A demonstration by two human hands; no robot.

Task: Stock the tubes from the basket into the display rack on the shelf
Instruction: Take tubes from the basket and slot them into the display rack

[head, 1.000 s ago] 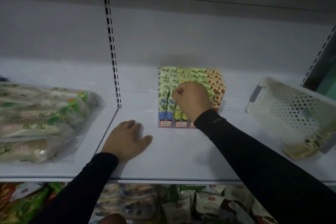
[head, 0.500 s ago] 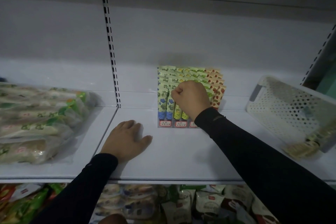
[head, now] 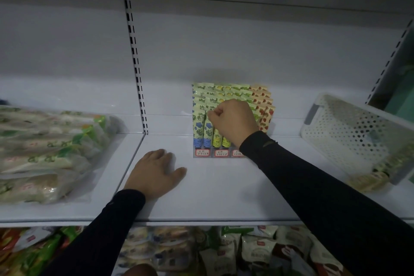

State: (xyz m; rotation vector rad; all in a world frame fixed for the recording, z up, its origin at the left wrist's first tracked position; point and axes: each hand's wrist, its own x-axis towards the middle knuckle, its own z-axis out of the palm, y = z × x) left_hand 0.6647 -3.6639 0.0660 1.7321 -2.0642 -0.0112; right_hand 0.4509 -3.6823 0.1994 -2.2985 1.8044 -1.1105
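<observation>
A clear display rack point(head: 202, 153) with red price labels stands at the back of the white shelf point(head: 212, 195). It holds rows of upright tubes point(head: 198, 125) printed in blue, yellow-green and red. My right hand point(head: 233, 120) is curled in front of the rack, with thumb and forefinger pinching the top of a front-row tube. It hides the middle columns. My left hand point(head: 154, 172) rests flat on the shelf, left of the rack. A white perforated basket point(head: 349, 132) sits tilted at the right, with a few tubes point(head: 369, 178) in its low corner.
Clear bags of green-and-white packets point(head: 44, 154) fill the left shelf bay beyond the slotted upright point(head: 136, 74). Snack packets point(head: 246, 251) crowd the shelf below. Another shelf hangs close overhead.
</observation>
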